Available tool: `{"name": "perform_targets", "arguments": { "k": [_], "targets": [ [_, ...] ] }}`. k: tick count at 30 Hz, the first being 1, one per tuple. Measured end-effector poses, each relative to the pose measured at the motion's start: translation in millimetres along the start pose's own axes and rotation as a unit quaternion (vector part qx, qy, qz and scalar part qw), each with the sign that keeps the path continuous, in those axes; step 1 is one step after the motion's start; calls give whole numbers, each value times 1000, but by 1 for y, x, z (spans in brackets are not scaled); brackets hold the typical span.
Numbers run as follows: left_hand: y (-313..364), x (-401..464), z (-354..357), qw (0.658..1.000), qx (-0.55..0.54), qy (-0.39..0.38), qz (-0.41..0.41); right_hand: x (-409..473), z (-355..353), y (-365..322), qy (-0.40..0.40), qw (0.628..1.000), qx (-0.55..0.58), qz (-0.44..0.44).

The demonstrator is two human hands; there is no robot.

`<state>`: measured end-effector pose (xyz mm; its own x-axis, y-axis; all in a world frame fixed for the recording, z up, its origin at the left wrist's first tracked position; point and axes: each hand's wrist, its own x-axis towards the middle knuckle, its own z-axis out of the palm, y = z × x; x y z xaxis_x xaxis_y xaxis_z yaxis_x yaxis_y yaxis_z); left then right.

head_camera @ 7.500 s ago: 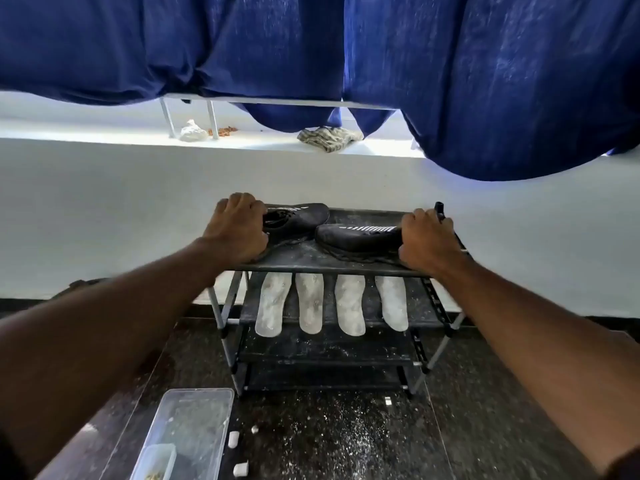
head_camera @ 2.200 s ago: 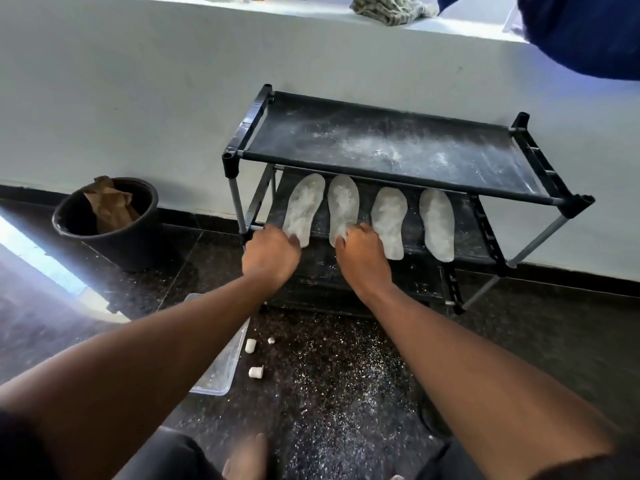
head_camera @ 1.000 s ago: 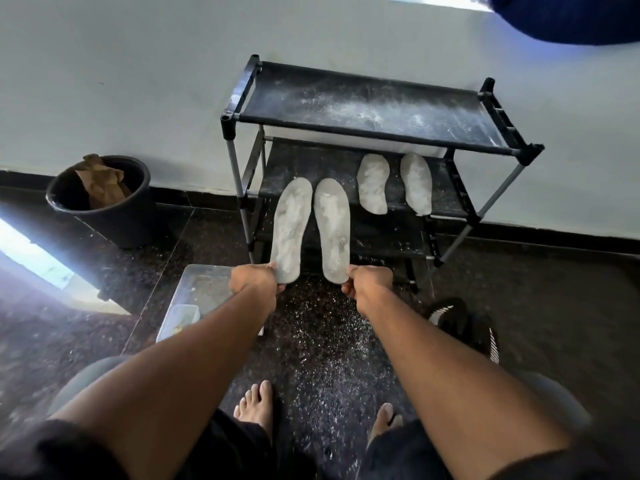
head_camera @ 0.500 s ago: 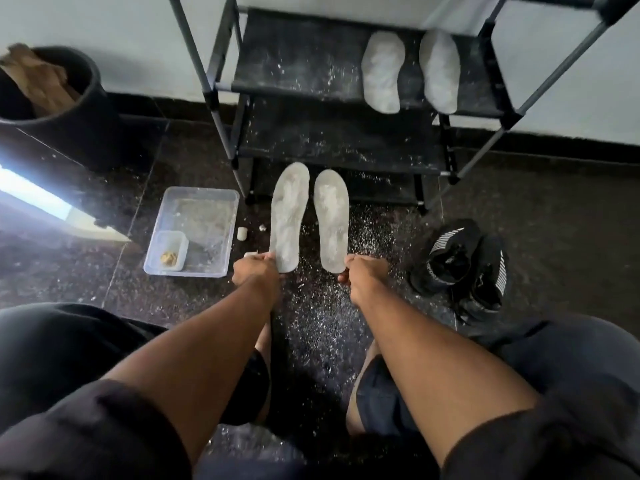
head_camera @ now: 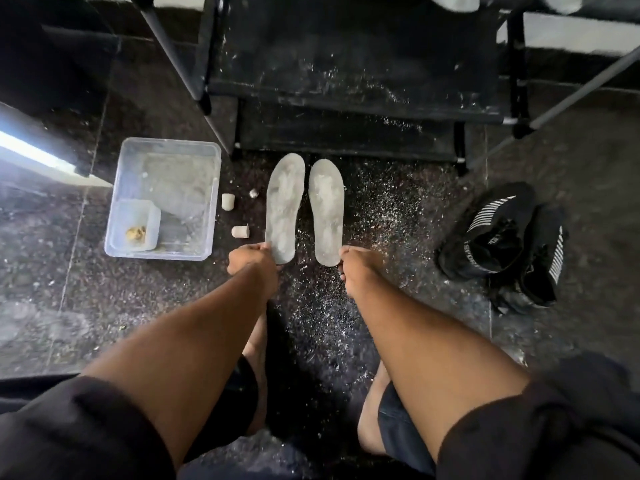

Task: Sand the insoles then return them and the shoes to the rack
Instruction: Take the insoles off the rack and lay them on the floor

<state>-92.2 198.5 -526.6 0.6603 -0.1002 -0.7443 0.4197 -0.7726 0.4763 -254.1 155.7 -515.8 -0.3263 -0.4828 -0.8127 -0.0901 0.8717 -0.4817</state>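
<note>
Left hand (head_camera: pixel 250 259) pinching heel of left pale grey foam insole (head_camera: pixel 284 209), right hand (head_camera: pixel 356 263) pinching heel of its twin (head_camera: pixel 326 211). Both flat on dusty dark floor (head_camera: pixel 398 209), toes toward black metal shoe rack (head_camera: pixel 346 81), probably laid out for sanding. Black striped knit shoes (head_camera: pixel 502 237) parked right, clear plastic tub (head_camera: pixel 162 199) left, within reach.

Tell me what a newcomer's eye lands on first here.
First, the two pale insoles side by side on the dark speckled floor, the left hand pinching the heel of one and the right hand the heel of the other. To the right lies a pair of black shoes with white stripes. To the left sits a clear plastic tub, and the black rack stands just beyond the insoles.
</note>
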Motion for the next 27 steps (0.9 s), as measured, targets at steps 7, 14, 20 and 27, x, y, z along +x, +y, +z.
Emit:
{"name": "perform_targets", "arguments": {
  "k": [7, 14, 20, 27],
  "targets": [
    [-21, 31, 19, 999, 16, 22, -32, 23, 16, 16, 19, 999, -29, 23],
    [-26, 40, 24, 997, 44, 30, -52, 32, 24, 22, 41, 996, -73, 16],
    [-13, 26, 21, 977, 200, 68, 29, 23, 32, 5, 85, 991, -95, -38],
    [38, 17, 0, 961, 274, 3, 36, -26, 16, -89, 67, 973, -120, -188]
  ]
}}
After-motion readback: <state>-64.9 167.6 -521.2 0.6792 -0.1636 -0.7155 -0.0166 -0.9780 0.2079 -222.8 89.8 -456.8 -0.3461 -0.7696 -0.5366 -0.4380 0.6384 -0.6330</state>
